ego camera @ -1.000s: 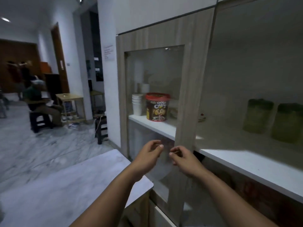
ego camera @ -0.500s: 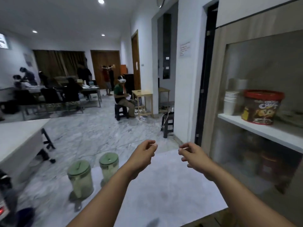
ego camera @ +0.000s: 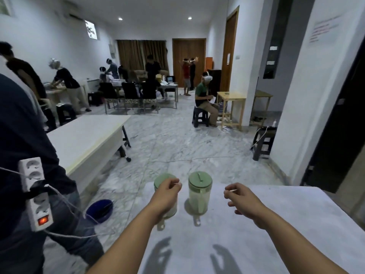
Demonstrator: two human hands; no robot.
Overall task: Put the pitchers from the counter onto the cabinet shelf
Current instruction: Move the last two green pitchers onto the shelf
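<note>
Standing side by side near the far edge of the white counter [ego camera: 276, 224] are two clear pitchers with green lids, both upright and just apart from each other. The left pitcher [ego camera: 171, 211] is mostly hidden behind the person's left hand [ego camera: 166, 194], which hangs in front of its lid and upper body; its handle tip shows below the wrist. Whether that hand touches the pitcher cannot be told. Its fingers are loosely curled, thumb near the fingertips, with nothing visibly gripped. The right pitcher [ego camera: 199, 194] stands in full view, handle facing the person, between the two hands. The right hand [ego camera: 243, 200] hovers over the counter to the right of that pitcher, clearly apart from it, fingers loosely curled and holding nothing. Shadows of both hands fall on the counter nearer the person. Left of the counter stands another person in dark clothes with a white power strip [ego camera: 35, 192] hanging at the side, its switch glowing red. A blue bowl [ego camera: 98, 210] lies on the marble floor beyond the counter's left edge.
</note>
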